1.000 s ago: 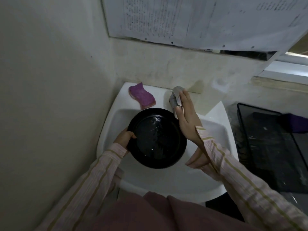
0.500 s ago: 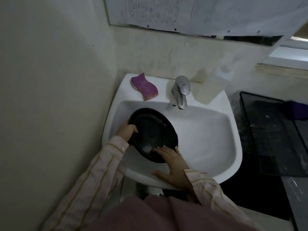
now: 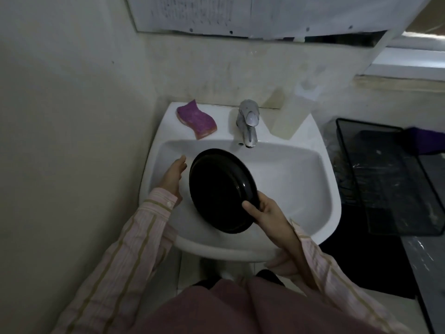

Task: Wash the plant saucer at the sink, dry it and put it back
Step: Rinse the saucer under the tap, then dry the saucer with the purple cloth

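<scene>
Well, in the head view you stood square before a white sink fixed into a corner. A bare, pale wall ran close on your left, and a stained, scuffed back wall rose behind the ledge. Your right hand held the black plant saucer over the left half of the basin, tilted steeply with one round face turned toward you. The thumb lay on that face near the lower right rim and the other fingers were curled behind the edge, so the hand was clamped on the saucer. Your left hand was just beside the saucer's left rim, its fingers straight and together, gripping nothing; a strip of white basin showed between it and the rim. Both arms wore striped pink sleeves.

On the sink's back ledge a wavy purple sponge lay at the left corner and a chrome tap stood in the middle. A cloudy bottle stood to the tap's right, against the back wall. Above them printed paper sheets hung on the wall, their text too blurred to read. To the right of the sink a black mesh tray lay beside a grey, smeared counter, with something purple at its far end. A pale window ledge showed in the upper right corner, and the whole room was dim
</scene>
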